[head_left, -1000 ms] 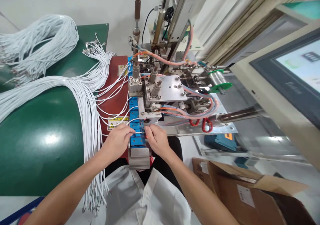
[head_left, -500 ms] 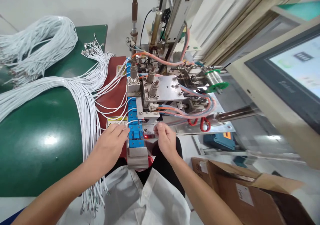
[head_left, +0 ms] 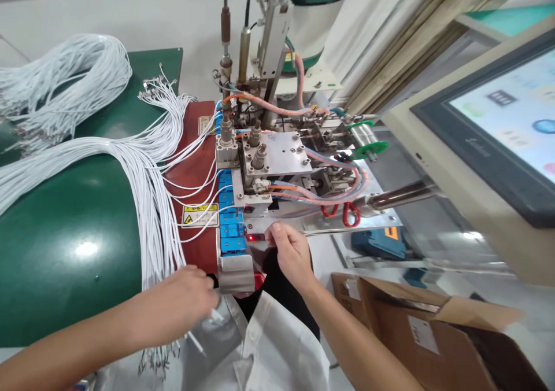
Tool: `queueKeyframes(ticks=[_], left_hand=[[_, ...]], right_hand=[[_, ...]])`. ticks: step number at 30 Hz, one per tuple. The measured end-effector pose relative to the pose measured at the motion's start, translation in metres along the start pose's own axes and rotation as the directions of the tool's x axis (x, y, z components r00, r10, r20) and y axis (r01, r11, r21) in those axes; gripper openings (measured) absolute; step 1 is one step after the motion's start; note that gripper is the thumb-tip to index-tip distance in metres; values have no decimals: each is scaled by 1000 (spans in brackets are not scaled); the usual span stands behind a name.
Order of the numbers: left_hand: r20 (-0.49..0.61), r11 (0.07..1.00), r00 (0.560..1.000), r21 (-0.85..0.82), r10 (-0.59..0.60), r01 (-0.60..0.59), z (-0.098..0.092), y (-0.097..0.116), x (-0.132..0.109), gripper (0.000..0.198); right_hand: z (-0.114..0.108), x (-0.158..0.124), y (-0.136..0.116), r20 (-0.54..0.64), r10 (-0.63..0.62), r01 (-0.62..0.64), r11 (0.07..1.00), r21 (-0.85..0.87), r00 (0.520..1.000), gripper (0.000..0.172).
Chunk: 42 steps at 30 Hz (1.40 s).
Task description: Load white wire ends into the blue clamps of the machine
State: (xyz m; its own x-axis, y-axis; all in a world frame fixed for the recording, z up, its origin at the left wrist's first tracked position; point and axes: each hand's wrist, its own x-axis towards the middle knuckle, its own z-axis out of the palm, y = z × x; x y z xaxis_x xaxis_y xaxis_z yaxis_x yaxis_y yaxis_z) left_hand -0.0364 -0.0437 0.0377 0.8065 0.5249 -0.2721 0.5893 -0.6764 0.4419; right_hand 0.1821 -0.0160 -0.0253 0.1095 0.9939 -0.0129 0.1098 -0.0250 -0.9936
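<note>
My left hand (head_left: 184, 298) is low at the hanging end of the bundle of white cables (head_left: 147, 217), fingers closed, with a white cable end (head_left: 215, 317) poking out below them, slightly blurred. My right hand (head_left: 291, 255) has its fingers curled together beside a small black sensor (head_left: 255, 237) with a red light; whatever they may pinch is hidden. Between the hands runs a row of blue clamp blocks (head_left: 233, 244) on the machine. Several white cables run from the bundle across the red plate (head_left: 197, 177) into these blocks.
A second coil of white cables (head_left: 95, 61) lies on the green table (head_left: 56, 264). Behind the blocks stand metal cylinders and a solder wire spool (head_left: 366, 139). A screen (head_left: 511, 113) overhangs at right, above an open cardboard box (head_left: 429, 333).
My left hand has moved down and left, away from the blue blocks to the cable bundle's lower end. Another cable now lies in the blocks. My right hand has barely moved.
</note>
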Motion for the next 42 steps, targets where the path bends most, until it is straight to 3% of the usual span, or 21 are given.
queueKeyframes(ticks=[3, 8, 13, 18, 23, 27, 31, 33, 37, 42], left_hand=[[-3, 992, 1000, -124, 8, -8, -15, 3, 22, 20], [-145, 968, 985, -245, -92, 54, -5, 5, 35, 25], [-300, 891, 905, -426, -301, 155, 2, 9, 43, 20], [-390, 873, 849, -463, -355, 152, 5, 15, 54, 17], [-492, 878, 792, -464, -362, 112, 9, 18, 59, 17], [-643, 922, 702, -383, -307, 52, 16, 16, 59, 18], [-646, 894, 645, -427, -407, 136, 23, 13, 57, 21], [-660, 904, 645, -410, -384, 119, 24, 12, 57, 20], [-654, 910, 671, -408, -349, 74, 22, 12, 59, 17], [-489, 794, 736, -599, -468, 106, 9, 11, 59, 19]], right_hand=[[0, -7, -4, 28, -6, 5, 1000, 7, 1000, 38], [-4, -21, -5, 124, -91, 87, 995, 38, 988, 34], [-6, -30, -3, 128, -152, 142, 986, 84, 980, 31], [-3, -26, -18, 113, -223, 227, 973, -31, 968, 10], [2, -23, -24, 58, -33, 35, 999, -25, 998, 12], [6, -24, -19, 107, 120, -139, 971, 194, 987, 17], [7, -21, -20, 162, 158, -204, 922, 328, 974, 12], [7, -20, -22, 146, 126, -162, 948, 273, 981, 9], [6, -17, -28, 101, -49, 47, 999, 19, 994, 8], [3, -15, -29, 151, -187, 199, 977, -71, 971, 11]])
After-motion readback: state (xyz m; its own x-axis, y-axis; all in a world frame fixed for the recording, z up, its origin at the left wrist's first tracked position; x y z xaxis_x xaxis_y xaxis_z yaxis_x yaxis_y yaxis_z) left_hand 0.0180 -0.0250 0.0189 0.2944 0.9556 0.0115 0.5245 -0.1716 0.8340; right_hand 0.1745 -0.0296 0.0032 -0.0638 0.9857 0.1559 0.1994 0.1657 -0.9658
